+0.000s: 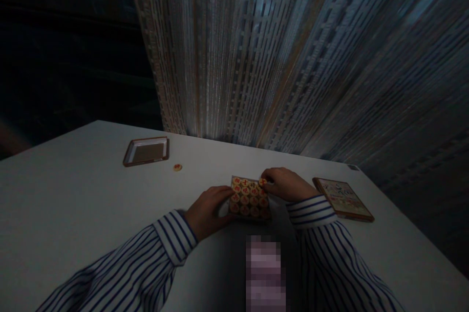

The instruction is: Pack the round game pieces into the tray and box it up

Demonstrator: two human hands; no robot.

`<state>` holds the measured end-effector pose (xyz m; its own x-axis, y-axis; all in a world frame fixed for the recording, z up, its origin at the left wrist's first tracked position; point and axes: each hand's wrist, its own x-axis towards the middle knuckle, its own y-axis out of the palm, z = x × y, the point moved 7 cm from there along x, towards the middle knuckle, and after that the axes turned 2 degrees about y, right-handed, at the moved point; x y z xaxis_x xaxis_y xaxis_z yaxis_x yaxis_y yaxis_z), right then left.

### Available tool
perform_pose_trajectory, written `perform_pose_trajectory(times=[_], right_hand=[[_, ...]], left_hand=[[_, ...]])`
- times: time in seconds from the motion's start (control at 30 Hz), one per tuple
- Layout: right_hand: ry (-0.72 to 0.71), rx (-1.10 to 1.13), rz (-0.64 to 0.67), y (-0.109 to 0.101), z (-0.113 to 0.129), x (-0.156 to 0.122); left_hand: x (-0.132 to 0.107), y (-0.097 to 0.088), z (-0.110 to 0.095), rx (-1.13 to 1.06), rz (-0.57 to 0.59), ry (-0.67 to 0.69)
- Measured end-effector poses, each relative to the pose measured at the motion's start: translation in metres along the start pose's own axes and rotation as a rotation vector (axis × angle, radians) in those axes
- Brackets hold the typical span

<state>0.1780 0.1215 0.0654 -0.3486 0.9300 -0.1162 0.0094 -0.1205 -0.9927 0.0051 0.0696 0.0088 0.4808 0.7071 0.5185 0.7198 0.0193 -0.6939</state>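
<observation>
A: Where are the round pieces [245,199]?
B: Packed in rows in a shallow case [250,218], on the worktop [91,195] between the two hands. Most faces are up, showing red characters, though the dim light blurs many.
A: Why is the left hand [207,210] there?
B: Its thumb and fingers are clamped on the case's left side, near corner and far corner. I'd say that braces it against sliding.
A: And the right hand [286,184]?
B: Thumb and fingertips pinch one disc [262,182] at the far right corner. Gripping the edge presumably leaves its neighbours undisturbed; I can't tell whether it touches them.
A: What lies farther out?
B: A loose disc [177,167] is off to the left, just beside a brown-rimmed tray [148,153]. A printed panel [344,198] sits right of the right hand, perhaps there to leave elbow room. Behind the worktop hangs a patterned curtain [234,58].
</observation>
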Motion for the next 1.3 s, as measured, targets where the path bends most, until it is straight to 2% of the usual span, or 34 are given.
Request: perform_pose_trajectory(times=[0.57, 1.1, 1.3], right_hand=[[-0.049, -0.049, 0.03, 0.0045, 0.004, 0.0005], [-0.033, -0.054, 0.035, 0.0048, 0.0038, 0.0006], [-0.032, -0.05, 0.059, 0.0064, 0.0024, 0.0015]], left_hand=[[0.0001, -0.0003, -0.0006, -0.008, 0.003, -0.009], [-0.0017, 0.0018, 0.0029, -0.008, -0.003, -0.021], [0.0007, -0.0037, -0.0042, -0.008, 0.015, -0.027]])
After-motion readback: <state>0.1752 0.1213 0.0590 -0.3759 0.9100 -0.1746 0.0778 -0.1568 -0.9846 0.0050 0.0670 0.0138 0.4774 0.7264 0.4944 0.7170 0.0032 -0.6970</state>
